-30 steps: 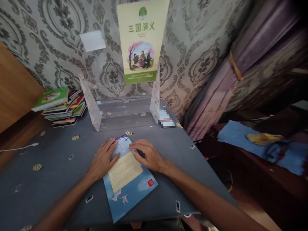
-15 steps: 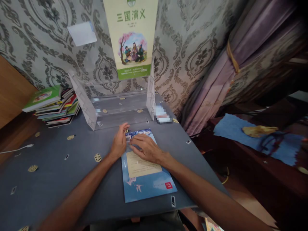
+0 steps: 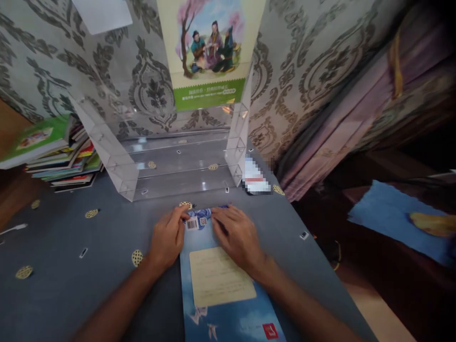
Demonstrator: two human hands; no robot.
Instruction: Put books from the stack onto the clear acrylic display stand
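A blue book [image 3: 221,318] lies flat on the table with its back cover up, showing a cream text panel, a barcode and a red logo. My left hand [image 3: 167,237] is at its far left corner, fingers bent and pressed together on the edge. Across from it, my right hand [image 3: 238,237] covers the far right corner, fingers curled over the far edge; the thumb is partly hidden. Just beyond stands a clear acrylic rack [image 3: 128,175] with stepped sides. A cream and green book [image 3: 210,92] stands upright at its back.
A stack of books [image 3: 64,156] is at the left, near a white cable end [image 3: 16,229]. Right of the rack lies a pixelated item [image 3: 257,178]. A patterned wall and a purple curtain [image 3: 342,104] are behind. A blue cloth [image 3: 399,223] lies beyond the table's right edge.
My hands have moved apart, from close together over the upper part of the blue book to its two far corners. The view has come closer and tilted down.
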